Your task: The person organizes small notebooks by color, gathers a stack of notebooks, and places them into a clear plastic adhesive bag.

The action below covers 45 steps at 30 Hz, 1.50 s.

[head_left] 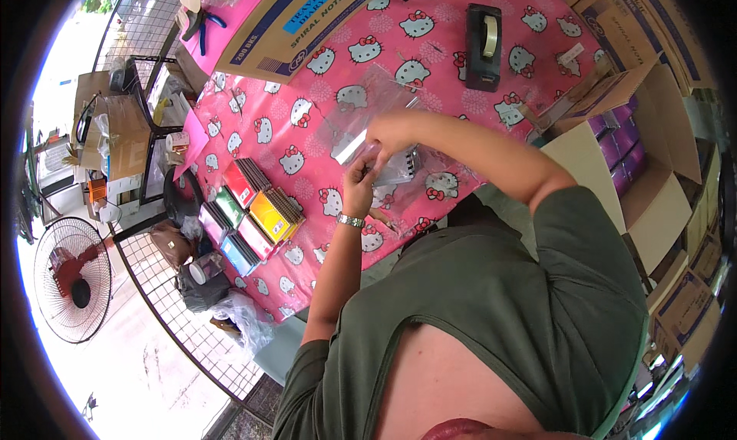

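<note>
The fingers of the left hand (358,182) and the right hand (393,132) meet over the tabletop (307,95), pinching a clear plastic bag (347,138) between them. The bag spreads out beyond the fingertips and to their left, partly hidden by the right hand. Just to the right of the left fingers, under clear plastic, lies a small item with a black spiral binding (411,161); the rest of it is hard to make out.

Left of the fingers and a little nearer the body, well apart from them, sit stacks of spiral notebooks (253,224) in red, yellow, green, blue and other colours. Beyond the fingers to the left stands a large cardboard carton (269,41), with blue-handled pliers (203,35) farther left. Beyond them to the right is a black tape dispenser (483,68).

The right forearm (484,150) crosses between the fingers and an open carton (662,214) of purple packs (620,145), whose flaps stick out toward the tabletop. Far left of the fingers stands a fan (73,283).
</note>
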Tool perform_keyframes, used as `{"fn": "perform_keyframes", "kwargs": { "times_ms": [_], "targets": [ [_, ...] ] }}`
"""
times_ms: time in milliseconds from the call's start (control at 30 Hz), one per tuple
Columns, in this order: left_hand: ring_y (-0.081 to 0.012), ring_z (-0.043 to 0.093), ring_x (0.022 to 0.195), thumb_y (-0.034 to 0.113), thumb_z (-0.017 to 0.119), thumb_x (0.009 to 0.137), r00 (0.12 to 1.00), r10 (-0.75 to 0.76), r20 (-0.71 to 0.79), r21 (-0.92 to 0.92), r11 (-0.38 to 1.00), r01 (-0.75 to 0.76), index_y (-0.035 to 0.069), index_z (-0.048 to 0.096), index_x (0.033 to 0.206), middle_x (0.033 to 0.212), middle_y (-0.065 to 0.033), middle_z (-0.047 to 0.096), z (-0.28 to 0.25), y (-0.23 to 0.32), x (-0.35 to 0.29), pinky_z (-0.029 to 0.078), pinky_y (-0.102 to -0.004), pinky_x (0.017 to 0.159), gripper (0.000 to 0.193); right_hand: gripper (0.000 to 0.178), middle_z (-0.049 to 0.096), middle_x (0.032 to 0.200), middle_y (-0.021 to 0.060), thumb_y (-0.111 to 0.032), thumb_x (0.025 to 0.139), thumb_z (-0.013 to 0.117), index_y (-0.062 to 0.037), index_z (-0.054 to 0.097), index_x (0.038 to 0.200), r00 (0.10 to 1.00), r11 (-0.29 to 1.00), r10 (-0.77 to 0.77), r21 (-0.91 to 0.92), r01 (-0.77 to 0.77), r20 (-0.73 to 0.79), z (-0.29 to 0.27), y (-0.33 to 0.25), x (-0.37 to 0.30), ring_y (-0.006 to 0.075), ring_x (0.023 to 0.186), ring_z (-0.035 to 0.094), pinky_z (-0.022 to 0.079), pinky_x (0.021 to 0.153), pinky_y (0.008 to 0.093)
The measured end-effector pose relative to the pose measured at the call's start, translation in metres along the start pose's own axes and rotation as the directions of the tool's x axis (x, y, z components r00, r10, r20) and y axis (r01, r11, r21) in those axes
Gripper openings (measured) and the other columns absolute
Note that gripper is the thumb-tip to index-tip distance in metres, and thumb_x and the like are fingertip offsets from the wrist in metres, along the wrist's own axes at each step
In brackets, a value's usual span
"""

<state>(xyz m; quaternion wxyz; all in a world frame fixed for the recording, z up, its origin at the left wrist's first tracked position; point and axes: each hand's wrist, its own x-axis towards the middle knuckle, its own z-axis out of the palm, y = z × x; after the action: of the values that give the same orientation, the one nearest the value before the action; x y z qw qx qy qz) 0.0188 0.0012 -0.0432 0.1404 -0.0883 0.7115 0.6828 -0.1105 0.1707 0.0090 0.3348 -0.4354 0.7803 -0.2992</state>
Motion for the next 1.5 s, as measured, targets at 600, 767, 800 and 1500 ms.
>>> {"fn": "perform_keyframes", "kwargs": {
  "times_ms": [600,767,800,1500],
  "targets": [
    [-0.0178,0.055,0.102,-0.002,0.052,0.086,0.867,0.225,0.445,0.112,0.947,-0.303,0.003,0.070,0.098,0.138,-0.0118,0.043,0.119,0.150,0.005,0.042,-0.0275,0.087,0.022,0.076,0.048,0.126,0.0114,-0.021,0.063,0.082,-0.0097,0.045,0.127,0.218,0.877,0.428,0.461,0.135,-0.877,0.073,-0.003,-0.249,0.0244,0.119,0.047,0.038,0.101,0.0370],
    [-0.0149,0.053,0.105,0.001,0.054,0.086,0.769,0.239,0.593,0.125,0.916,-0.381,0.003,0.067,0.109,0.139,-0.0106,0.043,0.117,0.144,0.004,0.041,-0.0281,0.089,0.026,0.032,0.056,0.103,0.0098,-0.016,0.085,0.066,0.0001,0.053,0.109,-0.734,0.908,0.306,0.417,0.035,-0.606,0.027,0.008,-0.419,0.0165,0.095,0.054,0.044,0.087,0.0312],
    [-0.0150,0.053,0.106,0.001,0.054,0.086,0.801,0.160,0.576,0.132,0.950,-0.285,0.003,0.067,0.110,0.138,-0.0104,0.044,0.111,0.138,0.003,0.040,-0.0284,0.091,0.027,0.032,0.058,0.104,0.0106,-0.018,0.088,0.065,-0.0002,0.054,0.111,-0.786,0.918,0.229,0.395,-0.021,-0.574,0.031,0.030,-0.455,0.0148,0.094,0.055,0.045,0.085,0.0292],
    [-0.0119,0.056,0.089,0.008,0.058,0.088,0.429,0.172,-0.887,0.169,0.985,-0.046,-0.004,0.061,0.111,0.103,-0.0063,0.063,-0.372,0.022,-0.080,0.044,-0.0255,0.079,0.026,0.026,0.057,0.114,0.0160,-0.015,0.085,0.061,0.0000,0.061,0.106,-0.132,0.864,-0.183,-0.095,-0.495,-0.974,-0.046,-0.020,-0.143,0.0319,0.111,0.050,0.034,0.100,0.0452]
  ]
}}
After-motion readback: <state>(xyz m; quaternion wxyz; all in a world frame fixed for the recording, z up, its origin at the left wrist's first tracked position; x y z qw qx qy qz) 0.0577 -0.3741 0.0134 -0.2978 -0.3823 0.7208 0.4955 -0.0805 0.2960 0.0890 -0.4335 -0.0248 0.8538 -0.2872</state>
